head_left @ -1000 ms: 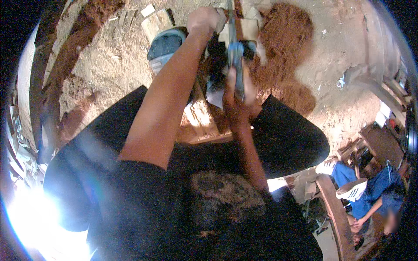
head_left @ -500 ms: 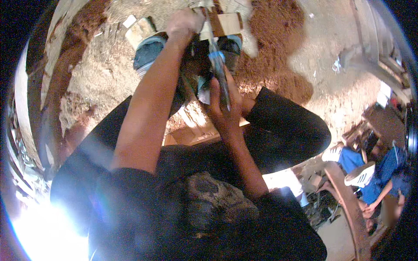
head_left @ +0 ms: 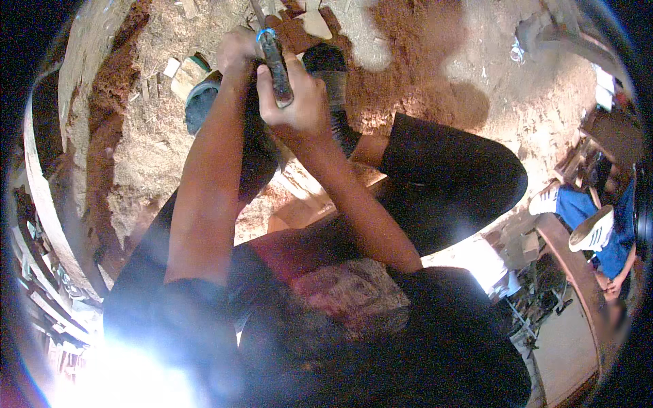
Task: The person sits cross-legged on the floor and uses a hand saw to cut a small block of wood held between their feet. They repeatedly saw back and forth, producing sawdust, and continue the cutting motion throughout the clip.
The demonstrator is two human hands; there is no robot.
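Observation:
My right hand (head_left: 304, 107) is wrapped around the dark handle of a hand tool (head_left: 275, 62). The tool has a blue band and a narrow metal shaft running up past the top edge, so its full shape is cut off. To its left, my left hand (head_left: 237, 49) is curled close to the band; it is blurred, and whatever it grips is hidden. Just right of the tool's shaft lie a brown wood block (head_left: 291, 34) and a pale wood piece (head_left: 317, 24). My dark shoe (head_left: 324, 60) stands below them.
Sawdust-covered ground (head_left: 401, 88) surrounds my feet. A blue-grey shoe tip (head_left: 202, 107) and a pale wood offcut (head_left: 185, 83) are at left. A curved board (head_left: 47, 177) rises at far left. Another person in blue trousers (head_left: 578, 207) sits at right beside a curved wooden piece (head_left: 566, 255).
Both hands and the tool have shifted left in the picture, as have my feet and the wood blocks. The tool's handle now tilts leftward, with less shaft showing.

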